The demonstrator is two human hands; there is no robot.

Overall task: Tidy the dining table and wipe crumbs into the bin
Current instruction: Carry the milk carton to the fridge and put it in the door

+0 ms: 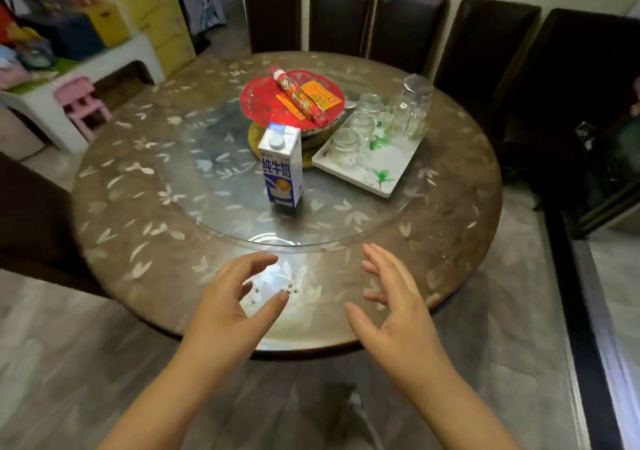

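Observation:
A round dining table (138, 179) with a leaf-patterned top carries a glass turntable (214, 186). Near the turntable's front stands an upright blue and white milk carton (281, 165). A few small dark crumbs (289, 289) lie on the table's near edge. My left hand (228, 307) hovers over that edge with fingers spread and loosely bent, its thumb tip beside the crumbs. My right hand (394, 307) hangs to the right of them, fingers straight and apart. Neither hand holds anything.
A red plate (263, 100) with a red tube and yellow packets sits on a bowl behind the carton. A white tray (384, 169) of upturned glasses lies at the right. Dark chairs (341, 17) line the far side. A pink stool (83, 107) stands at the left.

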